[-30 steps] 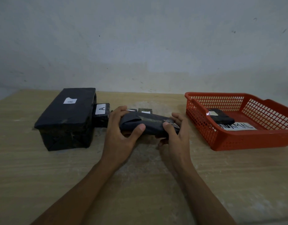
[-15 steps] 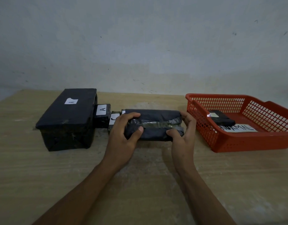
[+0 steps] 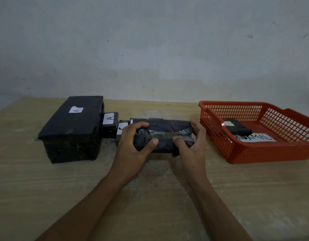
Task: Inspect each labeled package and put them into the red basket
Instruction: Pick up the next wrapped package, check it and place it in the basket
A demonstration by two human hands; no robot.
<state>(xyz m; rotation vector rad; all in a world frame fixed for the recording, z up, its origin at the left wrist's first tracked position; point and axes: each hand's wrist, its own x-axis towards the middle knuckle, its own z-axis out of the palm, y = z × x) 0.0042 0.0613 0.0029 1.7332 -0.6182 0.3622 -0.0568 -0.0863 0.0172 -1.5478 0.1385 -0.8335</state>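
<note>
Black plastic wrap, shiny tape seam on top: that's the package (image 3: 163,134) the person has in both hands in the head view, held low over the wooden table (image 3: 150,197) dead center. The left hand (image 3: 132,145) is clamped round its 9 o'clock end, thumb on the near face, and the right hand (image 3: 190,146) grips the 3 o'clock end, thumb pressed by the tape. No label shows on the side facing the camera, so the check probably isn't done. Best bet is to roll it between the thumbs until a label turns up, keeping both ends supported so the loose wrap doesn't slip, then swing it toward 3 o'clock into the red basket (image 3: 254,153), which already holds one small dark package (image 3: 237,128) next to a white paper sign (image 3: 255,137). The big box marked A (image 3: 72,129) sits at 9 o'clock, with a smaller A package (image 3: 109,125) and another little one (image 3: 122,131) tucked beside it, waiting their turn.

Compared with half a second back, barely anything has changed: same grip, taped face up. A second ago the package was tilted and looked squashed, so it has since been rolled flat.
</note>
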